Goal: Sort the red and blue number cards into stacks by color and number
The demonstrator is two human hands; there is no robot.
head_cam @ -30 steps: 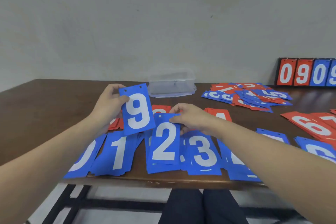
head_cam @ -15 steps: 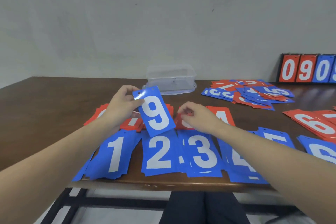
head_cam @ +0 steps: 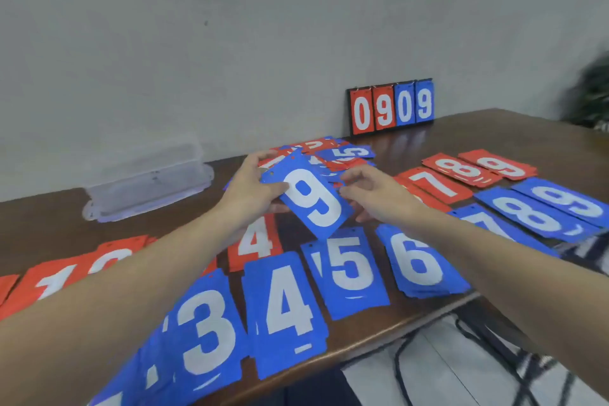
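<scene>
- Left hand (head_cam: 250, 188) pinches the upper left edge of a blue plastic card with a white 9 (head_cam: 309, 199), held tilted above the table.
- Right hand (head_cam: 372, 194) at the card's right edge, fingers loosely curled; contact unclear, blurred.
- Beneath the hands: red 4 stack (head_cam: 255, 242), partly hidden by the left forearm.
- Nearer than the hands: blue 3, 4, 5, 6 stacks (head_cam: 351, 269); the 3 cut off.
- Right of the right hand: blue 9 stack (head_cam: 566, 203).
- Beyond the hands: unsorted pile (head_cam: 342, 155), clear plastic box (head_cam: 148, 181), scoreboard (head_cam: 392, 107).
</scene>
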